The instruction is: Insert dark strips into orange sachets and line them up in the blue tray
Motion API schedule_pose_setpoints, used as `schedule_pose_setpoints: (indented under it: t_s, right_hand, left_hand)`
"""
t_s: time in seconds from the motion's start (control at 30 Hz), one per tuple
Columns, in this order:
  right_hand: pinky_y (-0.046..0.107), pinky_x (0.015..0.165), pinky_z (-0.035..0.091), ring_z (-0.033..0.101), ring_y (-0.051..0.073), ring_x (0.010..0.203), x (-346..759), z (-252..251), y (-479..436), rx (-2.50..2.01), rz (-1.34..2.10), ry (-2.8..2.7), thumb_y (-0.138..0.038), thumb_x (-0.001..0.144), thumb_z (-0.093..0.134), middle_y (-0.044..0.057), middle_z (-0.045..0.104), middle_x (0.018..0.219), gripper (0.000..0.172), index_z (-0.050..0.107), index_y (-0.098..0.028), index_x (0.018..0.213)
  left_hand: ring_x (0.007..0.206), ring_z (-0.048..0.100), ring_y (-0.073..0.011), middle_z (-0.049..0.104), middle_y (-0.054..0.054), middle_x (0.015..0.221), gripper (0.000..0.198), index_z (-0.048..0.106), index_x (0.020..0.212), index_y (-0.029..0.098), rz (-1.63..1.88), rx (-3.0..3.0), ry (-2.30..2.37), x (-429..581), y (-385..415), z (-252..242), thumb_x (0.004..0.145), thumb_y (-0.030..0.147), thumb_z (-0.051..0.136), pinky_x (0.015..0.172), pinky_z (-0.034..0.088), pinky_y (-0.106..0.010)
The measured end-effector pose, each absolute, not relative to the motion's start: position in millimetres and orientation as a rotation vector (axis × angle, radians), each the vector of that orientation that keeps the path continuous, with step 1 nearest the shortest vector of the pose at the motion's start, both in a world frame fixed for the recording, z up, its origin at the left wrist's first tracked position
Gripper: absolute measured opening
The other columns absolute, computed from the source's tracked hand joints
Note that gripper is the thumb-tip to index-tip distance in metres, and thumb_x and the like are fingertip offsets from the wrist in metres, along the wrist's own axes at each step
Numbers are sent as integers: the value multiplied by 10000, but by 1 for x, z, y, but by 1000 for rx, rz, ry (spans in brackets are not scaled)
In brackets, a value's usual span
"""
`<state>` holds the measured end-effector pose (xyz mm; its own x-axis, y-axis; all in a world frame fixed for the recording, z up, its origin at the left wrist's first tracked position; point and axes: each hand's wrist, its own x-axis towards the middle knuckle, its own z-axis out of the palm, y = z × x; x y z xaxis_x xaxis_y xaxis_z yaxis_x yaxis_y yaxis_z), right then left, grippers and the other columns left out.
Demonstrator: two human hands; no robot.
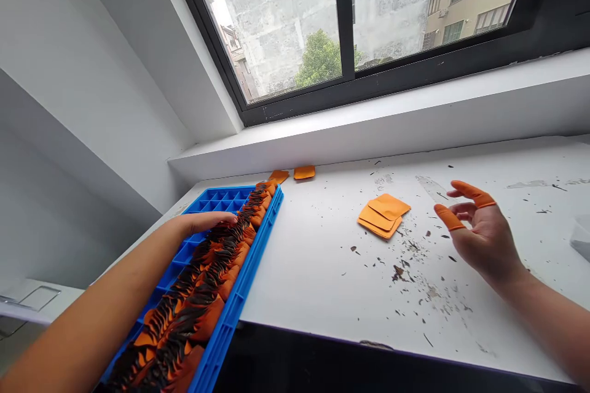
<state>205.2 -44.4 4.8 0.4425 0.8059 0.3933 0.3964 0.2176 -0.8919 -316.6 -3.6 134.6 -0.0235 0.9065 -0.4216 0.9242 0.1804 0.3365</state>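
Observation:
A blue divided tray (260, 245) stands at the left, with rows of orange packets (237, 258) packed on edge along its right side; their upper edges look dark and ruffled. My left hand (209, 221) reaches over the tray, fingers stretched out, the tips against the packets and partly hidden. To the right, my right hand (482, 227) hovers above the white tabletop with thumb and forefinger apart, nothing between them. Orange finger cots cover that thumb and forefinger. Nearest to it lies a small fanned stack of flat orange packets (385, 215).
Two more groups of orange packets, one pile (304, 172) and another (279, 176), lie by the sill behind the tray. Dark crumbs (399, 271) are scattered over the white table (313, 270). A clear container (581, 236) shows at the right edge. The window (350, 83) is behind.

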Motion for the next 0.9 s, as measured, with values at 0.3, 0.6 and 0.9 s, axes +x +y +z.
schedule_pose_setpoints:
  t_s: [0.3, 0.6, 0.9]
  right_hand:
    - [335, 569, 503, 518, 194, 778, 210, 12, -43, -1431, 502, -1076, -451, 755, 702, 86, 608, 1272, 628, 553, -258, 1333]
    - [409, 768, 520, 561, 201, 842, 214, 6, -38, -1438, 479, -1097, -529, 863, 608, 65, 624, 1273, 545, 548, -291, 1350]
    - [379, 746, 516, 566, 197, 839, 215, 3, -36, -1418, 484, -1118, -497, 885, 596, 80, 619, 1251, 522, 542, -267, 1350]
  left_hand:
    - [1263, 608, -370, 766, -29, 1193, 517, 818, 993, 290, -172, 1724, 1796, -351, 27, 149, 592, 600, 717, 1088, 476, -394]
    - [1191, 668, -310, 779, -42, 1154, 598, 814, 1045, 273, -239, 1650, 1614, -360, 37, 148, 652, 720, 752, 1071, 486, -360]
    - [1157, 683, -337, 791, -61, 1107, 730, 814, 986, 232, -224, 1625, 1660, -350, 30, 139, 575, 830, 728, 1033, 529, -379]
